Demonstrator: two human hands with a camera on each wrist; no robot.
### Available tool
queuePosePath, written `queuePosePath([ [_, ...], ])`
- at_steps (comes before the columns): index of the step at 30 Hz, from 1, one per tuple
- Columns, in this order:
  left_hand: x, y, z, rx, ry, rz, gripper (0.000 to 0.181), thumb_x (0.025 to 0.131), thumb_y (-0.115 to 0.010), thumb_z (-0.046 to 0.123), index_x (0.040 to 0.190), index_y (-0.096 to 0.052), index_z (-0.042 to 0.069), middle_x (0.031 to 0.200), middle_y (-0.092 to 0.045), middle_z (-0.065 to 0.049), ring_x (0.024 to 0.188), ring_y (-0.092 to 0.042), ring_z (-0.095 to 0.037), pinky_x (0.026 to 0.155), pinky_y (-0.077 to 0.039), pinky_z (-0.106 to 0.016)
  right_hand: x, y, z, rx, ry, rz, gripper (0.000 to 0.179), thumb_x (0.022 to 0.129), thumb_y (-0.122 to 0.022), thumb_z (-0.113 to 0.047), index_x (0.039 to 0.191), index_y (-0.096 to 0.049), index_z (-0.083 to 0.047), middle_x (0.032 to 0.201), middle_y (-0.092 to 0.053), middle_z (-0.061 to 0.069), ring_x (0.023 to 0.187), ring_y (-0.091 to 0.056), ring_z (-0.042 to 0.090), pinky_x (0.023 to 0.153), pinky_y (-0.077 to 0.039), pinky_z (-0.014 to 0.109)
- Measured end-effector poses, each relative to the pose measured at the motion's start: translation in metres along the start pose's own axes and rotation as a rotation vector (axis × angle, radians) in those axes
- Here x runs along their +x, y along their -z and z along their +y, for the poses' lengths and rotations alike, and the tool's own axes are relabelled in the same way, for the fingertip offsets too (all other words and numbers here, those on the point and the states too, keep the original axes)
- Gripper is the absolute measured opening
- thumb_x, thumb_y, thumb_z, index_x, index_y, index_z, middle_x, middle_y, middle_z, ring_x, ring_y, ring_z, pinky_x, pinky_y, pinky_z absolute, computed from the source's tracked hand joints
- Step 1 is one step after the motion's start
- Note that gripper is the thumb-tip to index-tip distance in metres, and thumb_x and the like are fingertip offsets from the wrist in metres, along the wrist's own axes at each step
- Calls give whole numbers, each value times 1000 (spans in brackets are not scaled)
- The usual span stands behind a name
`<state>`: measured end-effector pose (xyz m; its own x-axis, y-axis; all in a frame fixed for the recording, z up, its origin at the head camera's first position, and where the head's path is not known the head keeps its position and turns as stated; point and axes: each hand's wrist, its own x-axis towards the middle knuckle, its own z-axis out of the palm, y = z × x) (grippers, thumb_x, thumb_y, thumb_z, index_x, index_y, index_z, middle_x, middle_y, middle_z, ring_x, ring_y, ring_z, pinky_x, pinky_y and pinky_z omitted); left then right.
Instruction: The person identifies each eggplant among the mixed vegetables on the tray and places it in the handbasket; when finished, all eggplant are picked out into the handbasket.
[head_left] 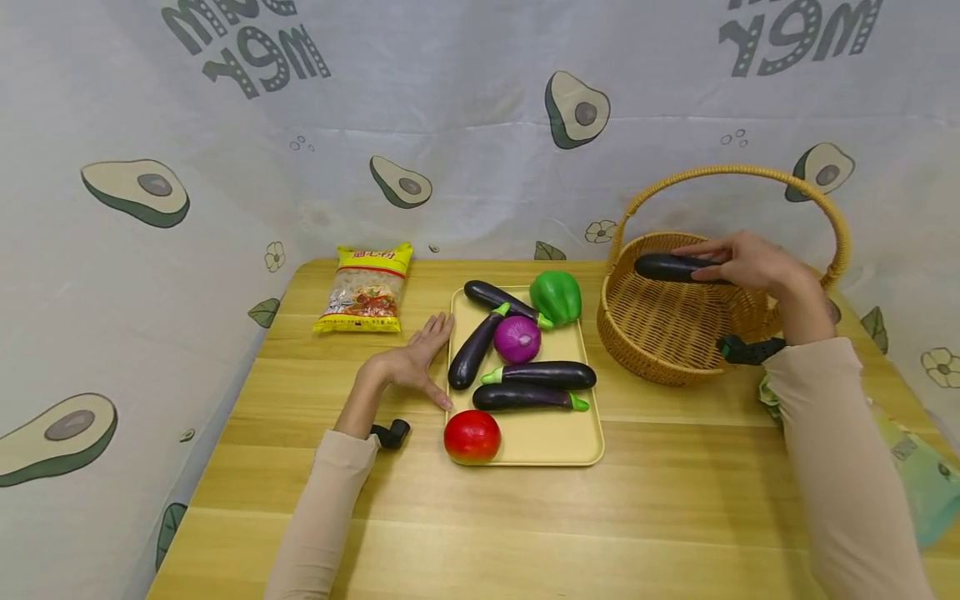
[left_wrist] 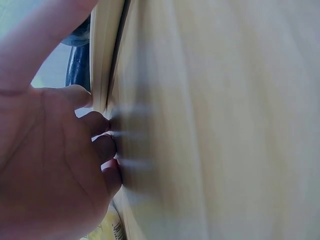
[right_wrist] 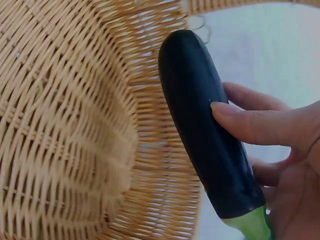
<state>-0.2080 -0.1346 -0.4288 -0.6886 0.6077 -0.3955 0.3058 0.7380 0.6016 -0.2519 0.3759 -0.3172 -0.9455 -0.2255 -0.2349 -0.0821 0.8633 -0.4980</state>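
Note:
Over the mouth of a wicker basket (head_left: 652,354), my right hand (head_left: 757,262) grips a dark eggplant (head_left: 667,267) between thumb and fingers. In the right wrist view that eggplant (right_wrist: 205,125) shows its green stem end low by the palm, with the woven wall (right_wrist: 160,165) beside it. My left hand (head_left: 408,364) has its fingers spread at the left rim of a yellow tray (head_left: 555,446). On the tray lie several eggplants (head_left: 536,375), a purple onion (head_left: 517,339), a green bell pepper (head_left: 556,297) and a red tomato (head_left: 472,437). In the left wrist view, fingertips (left_wrist: 112,177) meet the wooden table.
A noodle-like food packet (head_left: 363,289) lies at the back left of the wooden table (head_left: 420,533). The basket's tall handle (head_left: 731,170) arches above my right hand. Under the right forearm are a leafy green item (head_left: 768,398) and a pale green bag (head_left: 926,483).

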Motion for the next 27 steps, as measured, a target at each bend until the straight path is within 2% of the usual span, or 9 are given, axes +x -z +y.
queuePosePath([
  [2,0,1,0,0,-5,4,146,73,-95,37,164,15,6,171,23,-18,160,22,-34,132,3,-54,6,-2,6,12,1,3,49,102,-65,-16,147,-55,0,145,-51,40,71,-46,14,56,-33,28],
  [8,2,1,0,6,-9,-1,146,73,-95,38,164,15,5,171,23,-19,160,23,-34,133,3,-53,22,-7,26,2,19,7,48,101,-66,-14,145,-55,3,146,-49,40,74,-47,16,59,-34,26],
  [11,2,1,-1,3,-9,-3,146,73,-95,39,164,15,5,171,23,-19,160,23,-34,133,3,-53,27,-9,33,20,2,-3,50,102,-64,-13,147,-52,5,149,-44,41,72,-41,25,59,-33,27],
  [14,2,2,-1,-1,-3,-1,146,73,-95,37,164,15,6,171,22,-18,160,23,-33,133,4,-53,32,-11,39,21,-10,-1,51,102,-64,-13,148,-51,5,150,-43,41,92,-57,44,67,-44,30],
  [15,2,2,-1,-1,-1,0,145,74,-95,37,164,15,7,171,22,-18,160,23,-33,133,4,-53,33,-12,40,33,-21,-2,51,102,-64,-13,148,-51,5,150,-43,40,96,-57,48,72,-49,36],
  [17,2,2,0,-2,4,1,145,74,-94,37,165,15,7,171,22,-18,160,22,-33,133,4,-53,35,-12,43,45,-32,1,51,102,-64,-14,148,-51,4,151,-43,40,125,-50,57,90,-55,51],
  [18,2,2,0,-1,5,1,145,74,-94,37,164,15,7,172,22,-18,160,22,-33,133,4,-53,36,-13,44,48,-39,1,51,102,-64,-14,148,-51,4,151,-42,40,138,-39,59,100,-51,60],
  [20,1,2,0,0,8,1,145,74,-94,37,164,15,6,171,23,-18,160,22,-33,133,4,-53,38,-14,45,78,-56,2,52,102,-65,-14,148,-50,4,152,-41,40,142,-33,60,109,-40,71],
  [27,1,2,0,-7,4,3,146,73,-95,38,165,15,8,171,23,-17,160,23,-31,133,4,-52,43,-19,49,149,-87,12,52,102,-64,-9,148,-47,7,154,-36,42,146,-25,59,115,-31,73],
])
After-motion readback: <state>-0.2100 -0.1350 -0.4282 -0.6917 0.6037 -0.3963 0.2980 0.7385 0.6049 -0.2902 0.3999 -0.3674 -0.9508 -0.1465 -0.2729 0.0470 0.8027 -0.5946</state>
